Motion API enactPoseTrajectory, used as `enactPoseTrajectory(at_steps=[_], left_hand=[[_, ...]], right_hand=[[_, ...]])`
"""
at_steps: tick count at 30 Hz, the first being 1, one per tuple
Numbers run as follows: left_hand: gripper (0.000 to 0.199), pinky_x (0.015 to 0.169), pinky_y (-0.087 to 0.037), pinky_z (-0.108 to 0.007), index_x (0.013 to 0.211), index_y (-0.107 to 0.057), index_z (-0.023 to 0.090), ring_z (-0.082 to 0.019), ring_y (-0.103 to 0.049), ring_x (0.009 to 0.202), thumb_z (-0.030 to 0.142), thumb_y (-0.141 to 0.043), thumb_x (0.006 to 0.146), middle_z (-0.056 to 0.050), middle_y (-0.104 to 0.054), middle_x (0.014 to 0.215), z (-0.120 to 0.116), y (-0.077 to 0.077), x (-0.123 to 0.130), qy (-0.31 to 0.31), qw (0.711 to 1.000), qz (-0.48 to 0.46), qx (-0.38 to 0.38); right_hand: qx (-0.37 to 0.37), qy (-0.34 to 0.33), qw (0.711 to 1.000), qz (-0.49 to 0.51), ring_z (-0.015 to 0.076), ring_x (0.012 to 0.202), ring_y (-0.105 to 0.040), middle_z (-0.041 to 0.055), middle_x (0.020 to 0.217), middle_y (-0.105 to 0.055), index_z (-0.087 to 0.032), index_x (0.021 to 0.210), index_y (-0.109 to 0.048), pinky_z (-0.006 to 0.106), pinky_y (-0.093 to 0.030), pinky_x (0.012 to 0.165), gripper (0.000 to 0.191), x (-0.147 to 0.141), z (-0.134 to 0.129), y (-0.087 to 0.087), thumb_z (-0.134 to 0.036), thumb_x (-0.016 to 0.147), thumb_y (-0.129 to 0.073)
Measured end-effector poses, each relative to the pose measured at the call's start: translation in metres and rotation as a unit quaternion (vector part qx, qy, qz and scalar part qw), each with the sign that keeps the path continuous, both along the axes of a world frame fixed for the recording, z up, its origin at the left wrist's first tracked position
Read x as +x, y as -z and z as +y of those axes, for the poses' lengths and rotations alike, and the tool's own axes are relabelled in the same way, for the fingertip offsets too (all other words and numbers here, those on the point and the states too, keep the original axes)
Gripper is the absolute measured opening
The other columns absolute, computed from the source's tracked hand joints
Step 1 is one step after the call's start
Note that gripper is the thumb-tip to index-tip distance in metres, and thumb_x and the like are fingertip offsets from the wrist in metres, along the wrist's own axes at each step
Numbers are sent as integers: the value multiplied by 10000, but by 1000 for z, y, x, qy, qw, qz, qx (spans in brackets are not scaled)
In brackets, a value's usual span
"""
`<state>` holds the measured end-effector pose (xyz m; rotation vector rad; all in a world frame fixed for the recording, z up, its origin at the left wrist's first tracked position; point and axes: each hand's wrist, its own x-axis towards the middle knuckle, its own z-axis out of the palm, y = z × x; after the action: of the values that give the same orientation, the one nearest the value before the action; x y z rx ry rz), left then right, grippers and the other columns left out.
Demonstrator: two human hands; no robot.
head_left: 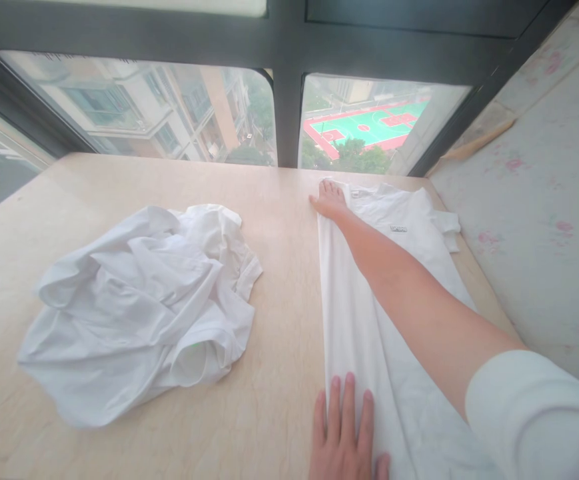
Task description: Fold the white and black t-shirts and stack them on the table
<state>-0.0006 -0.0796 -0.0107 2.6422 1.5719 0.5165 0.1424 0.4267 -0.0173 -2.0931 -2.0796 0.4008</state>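
Observation:
A white T-shirt (419, 280) with a small dark print on its chest lies spread on the right, its left side folded inward in a long strip. My right hand (332, 199) reaches to its far left corner by the collar, palm down, thumb out to the left and fingers apart on the cloth. Near the front edge of the view, my left hand (344, 433) rests flat on the folded strip with its fingers spread; its wrist is out of view. To the left lies a crumpled white garment (139, 300), apart from both hands.
Both garments lie on a beige marble-patterned ledge (284, 280). Dark window frames (286, 120) rise along its far side, with buildings and a sports court outside. A flower-patterned wall (534, 220) borders the ledge on the right.

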Motion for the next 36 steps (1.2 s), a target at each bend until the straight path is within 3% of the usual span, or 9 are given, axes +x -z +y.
enactPoseTrajectory(at_steps=[4,7,12,16,19,22,25,36], left_hand=[[718,1040,-341,-516,1460,-469,237,-355,-397,1372,635,-497,863,-115,-452,1512,3,-10,-2,7,1000,-3,-14],[675,1060,-351,-506,1469,-453,224,-348,-371,1400,534,-531,874,-109,-397,1552,6,-21,-7,29,999,-11,-36],[489,1117,-327,-547,1369,-538,205,-323,-346,1426,322,-536,894,-98,-423,1535,14,-36,-21,53,994,-55,-71],[413,1154,-295,-579,1323,-543,166,-302,-375,1413,194,-480,916,-132,-469,1490,39,-41,-16,25,995,-70,-69],[414,1140,-344,-539,1335,-515,120,-317,-335,1438,217,-462,935,-173,-425,1511,66,-40,8,47,994,-69,-69],[506,1152,-304,-558,1399,-452,96,-360,-272,1462,327,-472,949,-194,-355,1550,90,-34,36,73,993,-48,-79],[593,1174,-179,-618,1468,-387,159,-375,-231,1475,441,-471,952,-172,-298,1586,101,-27,53,77,993,-22,-84],[632,1182,-167,-595,1505,-377,247,-349,-218,1486,541,-433,948,-108,-271,1613,108,-21,40,82,994,56,-54]], right_hand=[[17,-14,1000,14,308,1501,-141,177,1616,-182,-68,1525,-283,505,-125,1211,706,-3,-17,-13,-489,967,-382],[86,-59,994,36,274,1484,-214,172,1588,-265,-77,1484,-365,457,-176,1210,634,-1,-64,-19,-470,985,-352],[125,-128,983,36,211,1476,-254,96,1571,-326,-154,1465,-422,391,-226,1217,585,38,-209,-25,-477,987,-328],[110,-61,992,2,209,1472,-272,76,1567,-338,-196,1489,-411,399,-258,1212,587,86,-323,-25,-466,975,-326],[87,-27,995,-35,226,1484,-250,65,1581,-314,-216,1498,-410,429,-246,1216,589,111,-377,-22,-459,965,-342],[62,-2,995,-74,260,1494,-220,60,1598,-277,-251,1495,-420,494,-204,1214,576,121,-402,-17,-455,958,-370],[55,5,994,-89,289,1497,-203,83,1607,-252,-223,1491,-426,527,-185,1202,578,123,-409,-13,-454,966,-354],[114,7,989,-95,317,1461,-262,121,1583,-312,-180,1460,-458,535,-212,1165,544,110,-406,-6,-428,985,-366]])
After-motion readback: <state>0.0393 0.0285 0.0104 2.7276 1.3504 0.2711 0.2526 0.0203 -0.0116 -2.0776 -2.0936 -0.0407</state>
